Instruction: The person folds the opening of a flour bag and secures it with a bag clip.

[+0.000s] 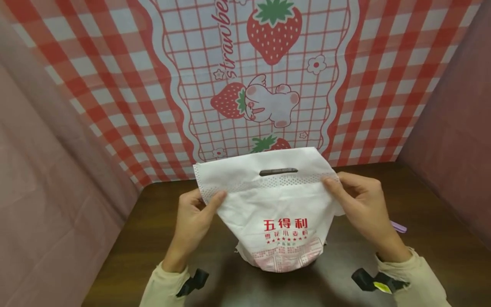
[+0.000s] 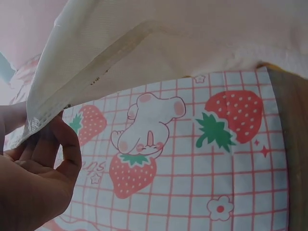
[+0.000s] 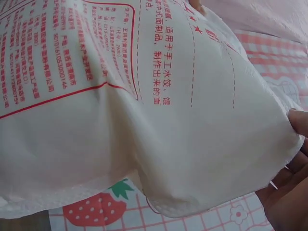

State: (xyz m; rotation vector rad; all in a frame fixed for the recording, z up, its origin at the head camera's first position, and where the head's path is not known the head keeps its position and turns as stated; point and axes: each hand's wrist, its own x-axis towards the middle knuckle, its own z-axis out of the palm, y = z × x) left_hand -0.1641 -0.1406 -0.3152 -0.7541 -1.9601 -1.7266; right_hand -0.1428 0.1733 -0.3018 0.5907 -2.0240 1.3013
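A white flour bag (image 1: 276,200) with red Chinese print stands upright in the head view, its top band with a slot handle spread wide. My left hand (image 1: 193,217) pinches the bag's left side edge below that band, thumb in front. On the opposite edge, my right hand (image 1: 364,209) pinches it the same way. The left wrist view shows the bag's pale fabric (image 2: 115,53) stretched above the curled fingers of the left hand (image 2: 43,178). Red text covers the bag's side (image 3: 192,110) in the right wrist view, where the right hand (image 3: 288,192) grips its corner.
Under the bag is a dark brown table (image 1: 142,238). A small purple object (image 1: 399,227) lies beyond the right wrist. Behind hangs a red checked strawberry cloth (image 1: 291,85), with pink curtains (image 1: 50,179) at the sides. Dark straps (image 1: 193,281) sit on both wrists.
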